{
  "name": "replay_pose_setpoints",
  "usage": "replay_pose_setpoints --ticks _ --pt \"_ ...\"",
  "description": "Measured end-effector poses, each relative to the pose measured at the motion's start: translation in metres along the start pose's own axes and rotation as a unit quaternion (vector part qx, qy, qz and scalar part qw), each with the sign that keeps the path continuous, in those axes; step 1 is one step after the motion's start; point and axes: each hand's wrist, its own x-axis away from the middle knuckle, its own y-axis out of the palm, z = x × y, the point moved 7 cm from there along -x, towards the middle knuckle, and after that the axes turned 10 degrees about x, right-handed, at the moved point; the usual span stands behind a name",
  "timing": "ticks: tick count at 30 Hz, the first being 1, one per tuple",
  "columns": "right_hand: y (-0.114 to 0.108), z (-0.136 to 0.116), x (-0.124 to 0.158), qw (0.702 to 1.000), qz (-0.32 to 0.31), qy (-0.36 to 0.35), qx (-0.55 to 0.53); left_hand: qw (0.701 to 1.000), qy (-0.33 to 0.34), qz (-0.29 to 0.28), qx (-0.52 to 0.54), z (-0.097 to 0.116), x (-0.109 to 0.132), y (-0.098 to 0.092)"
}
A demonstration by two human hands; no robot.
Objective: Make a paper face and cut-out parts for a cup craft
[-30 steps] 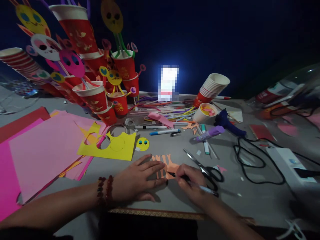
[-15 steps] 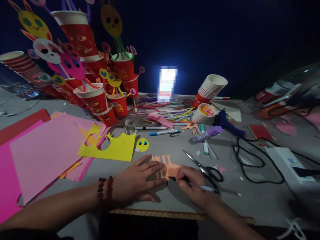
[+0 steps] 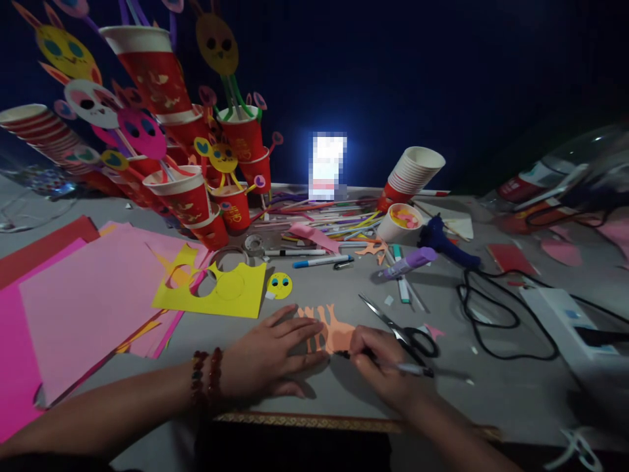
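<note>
One pen (image 3: 413,370) sits lower now, seemingly edging orange paper (image 3: 340,333).

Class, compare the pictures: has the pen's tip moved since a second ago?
Yes. Judged against the scissors, the pen's tip has shifted toward the person, from over the orange paper to its near edge.

1. Grey tabletop (image 3: 314,278) is spread across middle and lower frame.
2. Left: pink sheets (image 3: 93,288) are piled, overlapping.
3. Centre: yellow paper face (image 3: 280,287) and peach cutout (image 3: 340,335) are laid flat.
4. Right of centre: scissors (image 3: 399,330) are laid down.
</note>
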Motion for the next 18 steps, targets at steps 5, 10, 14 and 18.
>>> replay_pose_setpoints --ticks 5,10,14,18 --pt "-0.002 0.006 0.002 0.998 0.036 0.008 -0.054 1.000 0.003 0.002 -0.001 0.000 0.000 0.000" --pt "-0.001 0.018 0.007 0.992 0.087 0.040 -0.078 1.000 0.007 0.002 -0.014 0.000 0.001 0.001" --pt "0.002 0.020 0.005 0.991 0.082 0.066 -0.082 1.000 0.010 0.018 -0.023 0.001 0.001 0.001" --pt "0.001 0.014 0.001 0.991 0.080 0.068 -0.085 0.999 0.010 0.013 -0.031 0.000 0.001 0.003"
